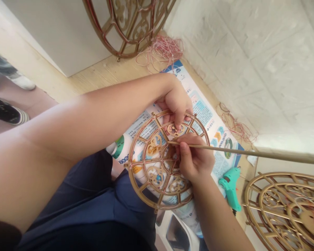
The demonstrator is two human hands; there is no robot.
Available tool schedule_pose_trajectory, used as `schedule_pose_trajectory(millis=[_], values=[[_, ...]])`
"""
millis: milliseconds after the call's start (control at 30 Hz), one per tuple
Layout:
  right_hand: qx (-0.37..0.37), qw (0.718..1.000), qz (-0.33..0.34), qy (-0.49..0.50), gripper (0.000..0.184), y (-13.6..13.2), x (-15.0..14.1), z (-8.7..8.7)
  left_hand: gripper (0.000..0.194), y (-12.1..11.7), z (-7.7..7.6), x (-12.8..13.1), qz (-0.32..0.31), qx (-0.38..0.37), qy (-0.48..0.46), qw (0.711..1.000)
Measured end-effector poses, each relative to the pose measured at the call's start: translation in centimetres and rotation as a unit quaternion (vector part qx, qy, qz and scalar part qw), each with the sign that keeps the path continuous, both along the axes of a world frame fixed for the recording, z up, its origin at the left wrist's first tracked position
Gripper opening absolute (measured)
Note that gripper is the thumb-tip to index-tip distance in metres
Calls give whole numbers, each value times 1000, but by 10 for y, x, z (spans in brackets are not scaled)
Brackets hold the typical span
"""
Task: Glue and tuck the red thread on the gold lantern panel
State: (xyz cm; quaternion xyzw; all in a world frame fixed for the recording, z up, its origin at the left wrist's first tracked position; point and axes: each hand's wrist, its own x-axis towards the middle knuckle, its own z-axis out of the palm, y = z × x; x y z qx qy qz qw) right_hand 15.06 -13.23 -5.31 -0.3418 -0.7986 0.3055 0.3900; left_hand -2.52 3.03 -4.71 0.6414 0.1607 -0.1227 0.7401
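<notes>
Our right hand (195,158) grips a thin wooden dowel (251,151), its long axis sideways, tip pointing left over a gilded openwork frame (157,176); our left hand (176,104) curls its fingers over the frame's far rim. The frame lies on a printed sheet (211,118) and looks light, stiff and fragile at its slender spokes, so its outer rim seems the place to hold.

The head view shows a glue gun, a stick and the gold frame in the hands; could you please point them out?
Glue gun (229,184), head view, on its body
Stick (251,152), head view, on its shaft
Gold frame (129,164), head view, on its rim
</notes>
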Motion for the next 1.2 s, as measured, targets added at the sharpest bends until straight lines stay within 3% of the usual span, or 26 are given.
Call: schedule_pose_trajectory(millis=[333,533,1100,1200], values=[[17,1000,9,-7,16,2,-4,3,62,-1,-3,3,3,17,-11,1000],[9,1000,-2,-11,15,1,-4,3,73,-2,0,2,6,13,-4,1000],[12,999,-43,-13,19,2,-4,2,56,-2,-3,4,14,6,-12,1000],[-6,999,-53,-12,8,0,0,0,60,-2,-2,3,9,0,-9,1000]])
